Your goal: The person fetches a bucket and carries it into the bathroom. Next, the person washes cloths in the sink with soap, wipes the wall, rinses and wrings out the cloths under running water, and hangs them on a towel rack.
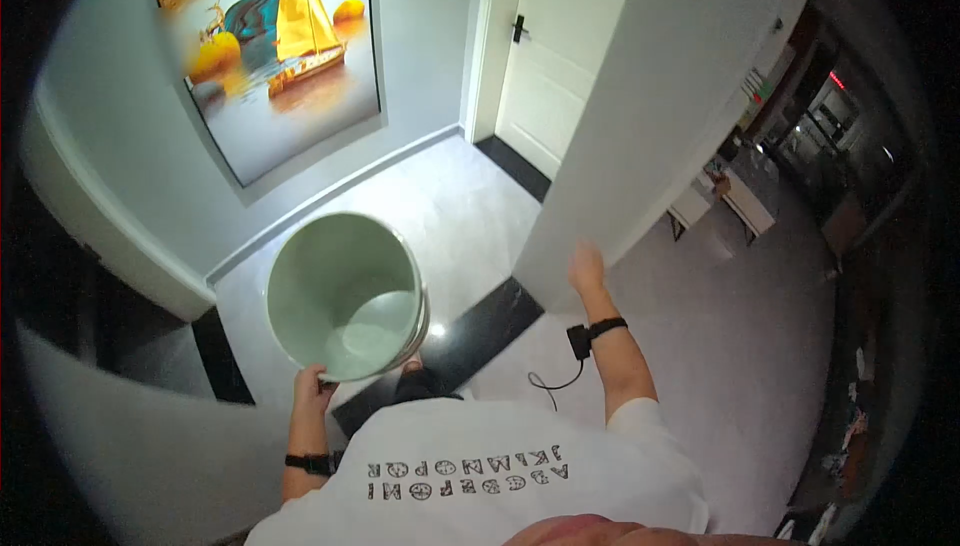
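My left hand (312, 386) is closed on the near rim of a pale green bucket (340, 256). The bucket is tilted so that its round mouth faces me, and the inside looks bare down to the bottom. My right hand (587, 268) is held out at the edge of a pale wall (640, 96); whether it touches the wall I cannot tell. Its fingers are blurred and partly turned from view. On my right wrist is a black strap (606, 327) with a small box and a dangling cable. Another black strap (312, 463) circles my left wrist.
A framed sailboat picture (300, 76) hangs on the wall ahead. Beyond it stands a white door (545, 56) with a black handle (518, 29). A dark floor strip (470, 341) crosses the pale tiles. At right, furniture (745, 201) stands in a dim room.
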The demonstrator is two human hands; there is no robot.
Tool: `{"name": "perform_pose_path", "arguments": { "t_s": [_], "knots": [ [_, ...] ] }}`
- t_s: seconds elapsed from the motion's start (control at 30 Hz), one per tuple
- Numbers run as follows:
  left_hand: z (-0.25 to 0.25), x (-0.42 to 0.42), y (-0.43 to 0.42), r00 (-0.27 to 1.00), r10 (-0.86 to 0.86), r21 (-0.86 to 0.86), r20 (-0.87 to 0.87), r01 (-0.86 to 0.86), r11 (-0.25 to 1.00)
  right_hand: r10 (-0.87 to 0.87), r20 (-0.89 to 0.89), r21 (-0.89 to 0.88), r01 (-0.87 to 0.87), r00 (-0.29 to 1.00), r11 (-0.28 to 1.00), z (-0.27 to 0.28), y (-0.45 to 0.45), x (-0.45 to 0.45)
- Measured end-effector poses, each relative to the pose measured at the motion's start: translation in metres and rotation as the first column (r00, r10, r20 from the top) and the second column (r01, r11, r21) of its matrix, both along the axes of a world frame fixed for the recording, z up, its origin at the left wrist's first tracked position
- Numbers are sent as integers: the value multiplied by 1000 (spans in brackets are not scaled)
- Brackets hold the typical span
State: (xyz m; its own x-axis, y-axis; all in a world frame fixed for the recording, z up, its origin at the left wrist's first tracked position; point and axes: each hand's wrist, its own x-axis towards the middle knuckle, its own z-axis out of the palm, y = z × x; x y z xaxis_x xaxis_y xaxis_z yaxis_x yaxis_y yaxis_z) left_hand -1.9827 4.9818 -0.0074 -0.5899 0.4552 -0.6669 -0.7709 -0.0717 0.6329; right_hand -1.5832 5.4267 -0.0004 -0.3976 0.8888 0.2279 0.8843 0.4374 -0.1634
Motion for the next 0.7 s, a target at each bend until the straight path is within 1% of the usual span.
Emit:
{"name": "perform_pose_path", "arguments": {
  "t_s": [0.07, 0.1, 0.13, 0.17, 0.2, 0.23, 0.27, 0.3, 0.33, 0.4, 0.43, 0.5, 0.53, 0.6, 0.63, 0.67, 0.7],
  "knots": [
    [-17, -47, 41, 1000, 24, 51, -4, -24, 998, -31, -155, 67, 42, 987, 997, 79, 51, -87],
    [-27, -70, 59, 1000, 19, 62, -9, -18, 998, -34, -160, 78, 47, 986, 996, 95, 77, -118],
    [-33, -91, 73, 1000, 15, 16, -10, -14, 1000, 2, -241, 225, 54, 971, 973, 106, 99, -144],
    [-34, -127, 101, 1000, 6, -21, -17, -6, 1000, 48, -315, 376, 78, 948, 923, 123, 127, -178],
    [-26, -154, 130, 1000, -17, -13, -18, 17, 1000, 29, -316, 383, 100, 948, 918, 140, 149, -205],
    [-12, -155, 142, 998, -29, -30, -49, 28, 999, -7, -324, 411, 148, 946, 899, 153, 156, -207],
    [-5, -177, 169, 996, -46, -46, -77, 42, 998, -46, -331, 439, 197, 943, 877, 162, 179, -227],
    [-15, -200, 195, 995, -79, -43, -57, 77, 996, -53, -349, 436, 212, 936, 875, 163, 210, -235],
    [-10, -216, 224, 993, -110, -58, -45, 107, 993, -86, -338, 424, 234, 937, 875, 173, 236, -244],
    [5, -238, 255, 972, -198, -68, -125, 190, 979, -120, -405, 457, 314, 907, 832, 180, 262, -247],
    [10, -252, 275, 965, -231, -93, -126, 220, 971, -158, -407, 435, 343, 900, 832, 183, 282, -250],
    [15, -276, 323, 947, -294, -218, -128, 262, 940, -218, -423, 456, 415, 880, 787, 191, 325, -246],
    [16, -290, 349, 937, -322, -226, -132, 288, 931, -247, -427, 449, 441, 870, 777, 194, 349, -245],
    [12, -304, 395, 925, -353, -216, -140, 320, 923, -277, -564, 423, 561, 778, 712, 198, 389, -237],
    [0, -311, 416, 926, -354, -180, -129, 330, 927, -297, -560, 419, 574, 774, 704, 198, 403, -230],
    [-7, -318, 433, 916, -376, -186, -140, 349, 919, -327, -636, 356, 642, 699, 679, 199, 417, -226],
    [-13, -324, 461, 898, -427, -208, -106, 400, 893, -335, -717, 301, 704, 612, 643, 212, 439, -223]
  ]
}}
